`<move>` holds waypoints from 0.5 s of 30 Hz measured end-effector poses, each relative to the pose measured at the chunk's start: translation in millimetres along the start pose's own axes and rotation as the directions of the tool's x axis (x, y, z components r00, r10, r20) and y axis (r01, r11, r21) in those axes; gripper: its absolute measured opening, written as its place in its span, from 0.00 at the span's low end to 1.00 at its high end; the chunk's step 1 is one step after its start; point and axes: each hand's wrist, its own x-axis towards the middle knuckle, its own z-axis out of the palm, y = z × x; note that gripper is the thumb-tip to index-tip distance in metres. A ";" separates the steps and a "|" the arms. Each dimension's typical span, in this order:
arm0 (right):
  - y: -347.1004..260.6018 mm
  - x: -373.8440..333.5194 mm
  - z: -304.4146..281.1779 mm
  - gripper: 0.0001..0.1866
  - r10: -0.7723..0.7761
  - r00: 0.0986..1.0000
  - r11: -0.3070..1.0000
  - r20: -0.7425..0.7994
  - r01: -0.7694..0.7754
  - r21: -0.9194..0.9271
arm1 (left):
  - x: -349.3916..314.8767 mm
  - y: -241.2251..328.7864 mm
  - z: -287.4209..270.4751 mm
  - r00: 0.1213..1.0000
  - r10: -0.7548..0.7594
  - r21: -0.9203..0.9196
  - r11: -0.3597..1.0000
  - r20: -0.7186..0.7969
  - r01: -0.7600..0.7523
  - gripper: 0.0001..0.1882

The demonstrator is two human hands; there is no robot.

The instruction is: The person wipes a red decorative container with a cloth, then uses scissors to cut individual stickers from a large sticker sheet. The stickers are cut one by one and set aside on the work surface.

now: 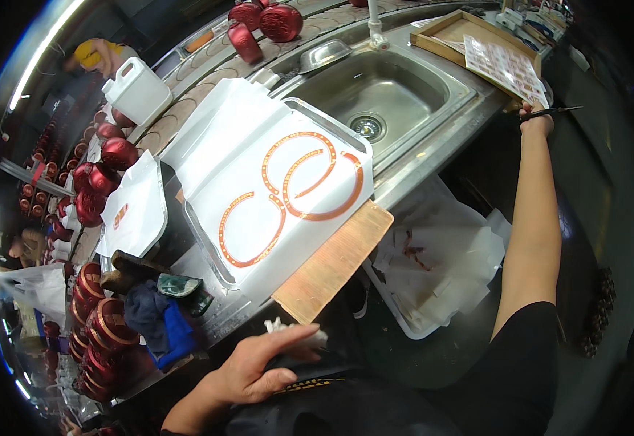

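Observation:
My right hand [537, 120] is stretched out to the far right and closed on a thin dark pointed tool [567, 110], whose exact kind is unclear. The same fingers are at the near corner of a white sheet printed with rows of small reddish patterns [504, 67]. Close to my body, my left hand [262, 367] has its thumb and index finger apart; a crumpled white cloth or tissue [279, 326] shows behind them, apparently gripped by the other fingers. Ahead lies a paper-lined tray [224, 280] with curved orange-red dotted strips [222, 236] on its white paper.
A steel sink [404, 94] adjoins the tray, with a shallow wooden box [433, 43] beyond it. A tan board [335, 261] sits at the tray's near edge. Below is a bin of used paper [440, 254]. Red glossy vessels [110, 323] and a white jug [139, 91] stand left.

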 end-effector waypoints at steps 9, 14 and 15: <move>18.2 25.6 8.9 0.07 0.070 0.997 0.996 -0.033 -0.069 0.057 | -48.7 -20.1 14.7 0.936 -0.305 -0.192 0.943 -0.173 0.272 0.28; 23.6 19.0 -3.5 0.11 0.113 0.993 0.992 0.043 -0.115 0.055 | -42.2 -24.9 18.8 0.917 -0.390 -0.221 0.904 -0.085 0.365 0.29; 20.7 14.5 -10.7 0.14 0.131 0.991 0.989 0.001 -0.130 0.071 | -37.1 -30.1 20.7 0.925 -0.376 -0.227 0.907 -0.057 0.355 0.29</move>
